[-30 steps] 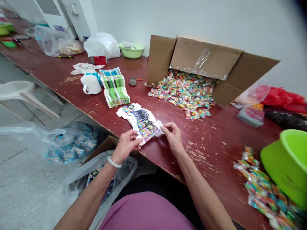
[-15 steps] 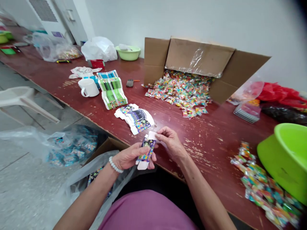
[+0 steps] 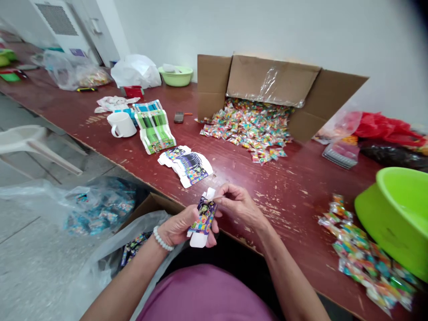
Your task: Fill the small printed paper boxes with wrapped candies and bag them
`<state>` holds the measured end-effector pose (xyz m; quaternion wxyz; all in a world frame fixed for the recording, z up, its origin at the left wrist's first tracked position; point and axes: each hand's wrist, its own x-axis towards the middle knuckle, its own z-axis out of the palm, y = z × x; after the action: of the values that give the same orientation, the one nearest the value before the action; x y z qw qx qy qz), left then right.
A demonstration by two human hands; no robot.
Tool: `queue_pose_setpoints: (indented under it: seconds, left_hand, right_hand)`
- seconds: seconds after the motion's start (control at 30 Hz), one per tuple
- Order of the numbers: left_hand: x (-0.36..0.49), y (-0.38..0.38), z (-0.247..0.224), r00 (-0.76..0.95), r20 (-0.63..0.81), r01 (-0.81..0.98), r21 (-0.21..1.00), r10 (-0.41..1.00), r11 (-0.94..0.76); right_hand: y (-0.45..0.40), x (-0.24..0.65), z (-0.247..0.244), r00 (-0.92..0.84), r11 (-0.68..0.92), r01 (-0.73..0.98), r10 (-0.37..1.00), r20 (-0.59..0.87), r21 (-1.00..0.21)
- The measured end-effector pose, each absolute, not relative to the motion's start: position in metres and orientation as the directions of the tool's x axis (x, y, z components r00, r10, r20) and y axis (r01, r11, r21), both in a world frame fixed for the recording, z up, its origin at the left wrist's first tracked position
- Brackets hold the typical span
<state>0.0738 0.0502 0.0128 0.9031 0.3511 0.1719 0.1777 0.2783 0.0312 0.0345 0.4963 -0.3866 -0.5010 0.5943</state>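
A small purple printed candy box [image 3: 204, 215] rests in my left hand [image 3: 182, 225], the thumb on one side and the fingers wrapped round the other. White flaps stick out at both of its ends. My right hand [image 3: 238, 203] pinches at the upper end of the box, fingertips against a flap. Just beyond, a stack of flat purple box blanks [image 3: 192, 166] lies on the red table [image 3: 234, 174]. Farther left are green printed blanks [image 3: 155, 127].
An opened carton [image 3: 274, 80] spills wrapped candies [image 3: 247, 125] onto the table. A green basin [image 3: 394, 223] stands at right beside more candies [image 3: 371, 263]. A white mug [image 3: 122, 124] stands at left. Below the edge, a plastic bag [image 3: 107, 249] holds purple boxes.
My right fingers have shifted from the outer tip of the top flap to nearer the box's upper edge. The box stays in my left hand, tilted slightly differently.
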Motion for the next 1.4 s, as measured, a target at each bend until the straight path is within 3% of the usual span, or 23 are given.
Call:
queue_pose_setpoints:
  seconds: [0.2,0.27,0.37,0.43,0.5,0.6,0.67,0.8,0.93,1.07,1.23,1.4]
  left_hand:
    - [0.076,0.048,0.012,0.925,-0.134,-0.21,0.597,0.354,0.774]
    - [0.074,0.047,0.015,0.899,-0.184,-0.207,0.621,0.398,0.756]
    - [0.066,0.05,0.015,0.793,-0.28,-0.227,0.689,0.542,0.688]
    - [0.059,0.053,0.014,0.716,-0.301,-0.25,0.732,0.629,0.634]
    - [0.052,0.055,0.014,0.694,-0.279,-0.263,0.76,0.664,0.594]
    - [0.049,0.052,0.017,0.712,-0.253,-0.264,0.768,0.655,0.584]
    - [0.053,0.048,0.023,0.708,-0.27,-0.255,0.763,0.652,0.593]
    - [0.068,0.038,0.036,0.664,-0.354,-0.189,0.773,0.658,0.606]
    - [0.081,0.032,0.04,0.567,-0.387,-0.155,0.817,0.727,0.555]
    - [0.086,0.028,0.038,0.531,-0.348,-0.1,0.88,0.773,0.465]
    - [0.086,0.023,0.038,0.36,-0.138,-0.035,0.986,0.923,0.161]
    - [0.088,0.015,0.037,0.274,-0.021,0.039,0.999,0.961,0.01]
  right_hand:
    - [0.024,0.284,0.036,-0.315,-0.088,-0.402,0.948,0.047,-0.911]
    - [0.025,0.288,0.033,-0.287,-0.073,-0.396,0.957,0.048,-0.916]
    - [0.032,0.301,0.023,-0.104,0.017,-0.346,0.993,0.056,-0.938]
    - [0.039,0.315,0.013,0.013,0.031,-0.236,0.999,0.029,-0.971]
    - [0.045,0.328,0.005,0.139,0.01,-0.003,0.99,0.01,-1.0]
    - [0.047,0.338,0.003,0.38,0.017,0.375,0.909,0.17,-0.927]
    - [0.041,0.332,0.012,0.399,0.031,0.442,0.888,0.227,-0.896]
    - [0.016,0.296,0.037,0.104,0.056,0.205,0.991,0.079,-0.977]
    - [0.001,0.261,0.045,-0.055,0.251,0.184,0.968,0.245,-0.95]
    - [0.005,0.248,0.036,0.07,0.175,0.087,0.981,0.181,-0.981]
    - [0.012,0.249,0.034,0.266,0.102,0.004,0.959,0.1,-0.995]
    - [0.01,0.243,0.031,0.281,0.092,-0.191,0.959,0.036,-0.977]
